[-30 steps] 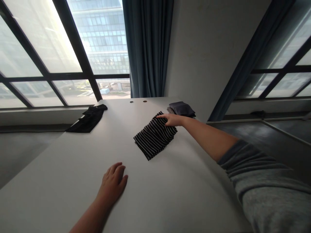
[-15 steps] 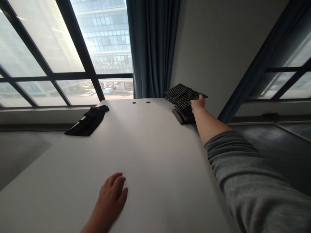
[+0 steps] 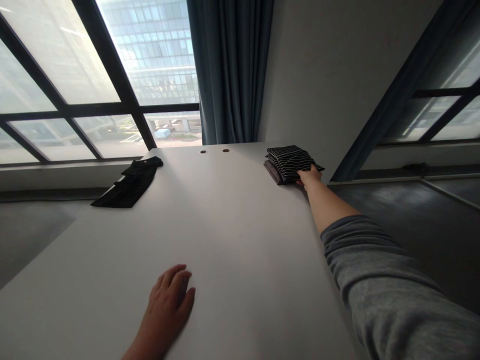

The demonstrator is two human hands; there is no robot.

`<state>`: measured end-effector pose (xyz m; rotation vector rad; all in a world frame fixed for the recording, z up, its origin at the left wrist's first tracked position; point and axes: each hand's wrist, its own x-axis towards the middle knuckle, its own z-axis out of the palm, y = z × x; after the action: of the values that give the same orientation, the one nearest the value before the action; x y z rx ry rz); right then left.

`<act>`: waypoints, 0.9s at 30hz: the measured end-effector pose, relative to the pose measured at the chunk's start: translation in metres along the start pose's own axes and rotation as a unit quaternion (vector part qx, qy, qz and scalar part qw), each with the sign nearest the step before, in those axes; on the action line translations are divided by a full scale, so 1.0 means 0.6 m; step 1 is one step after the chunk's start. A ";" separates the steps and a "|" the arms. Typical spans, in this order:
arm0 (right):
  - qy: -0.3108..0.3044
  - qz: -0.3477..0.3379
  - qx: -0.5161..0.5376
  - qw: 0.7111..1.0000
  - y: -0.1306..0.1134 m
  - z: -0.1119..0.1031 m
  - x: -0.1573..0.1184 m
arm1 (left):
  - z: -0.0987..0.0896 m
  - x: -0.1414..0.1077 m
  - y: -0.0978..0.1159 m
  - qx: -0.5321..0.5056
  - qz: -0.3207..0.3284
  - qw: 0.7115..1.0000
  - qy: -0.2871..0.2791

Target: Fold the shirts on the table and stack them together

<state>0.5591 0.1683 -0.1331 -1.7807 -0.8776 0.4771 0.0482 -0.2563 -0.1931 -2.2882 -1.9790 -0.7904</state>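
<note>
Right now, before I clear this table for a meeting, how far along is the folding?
The striped cloth looks done: folded, lying on a darker folded piece at the table's far right. In hand: the right hand touches that stack's near edge. Left: the black garment at the far left lies long and loose, apparently unfolded, and the left hand rests on the table, holding nothing.

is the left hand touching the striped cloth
No, the left hand rests on the white table, while the right hand touches the folded striped cloth.
</note>
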 end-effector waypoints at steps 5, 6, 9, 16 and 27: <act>-0.007 0.055 -0.086 0.995 0.023 -0.015 -0.013 | 0.002 -0.001 -0.002 -0.001 -0.003 1.000 -0.004; -0.009 0.063 -0.095 0.993 0.026 -0.019 -0.018 | 0.002 -0.001 -0.002 -0.001 -0.005 1.000 -0.005; -0.007 0.071 -0.113 0.991 0.031 -0.038 -0.039 | 0.004 0.000 -0.002 -0.003 -0.007 1.000 -0.006; -0.008 0.003 -0.145 0.989 0.023 -0.077 -0.124 | 0.010 0.001 -0.005 -0.006 -0.012 1.000 -0.004; -0.348 -0.420 -0.321 0.774 0.104 -0.097 -0.460 | -0.003 0.003 0.019 0.023 -0.020 0.999 -0.035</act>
<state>0.4398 -0.0882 -0.1928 -1.5176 -2.4571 0.2199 0.0583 -0.2573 -0.1873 -2.2892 -2.0548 -0.6682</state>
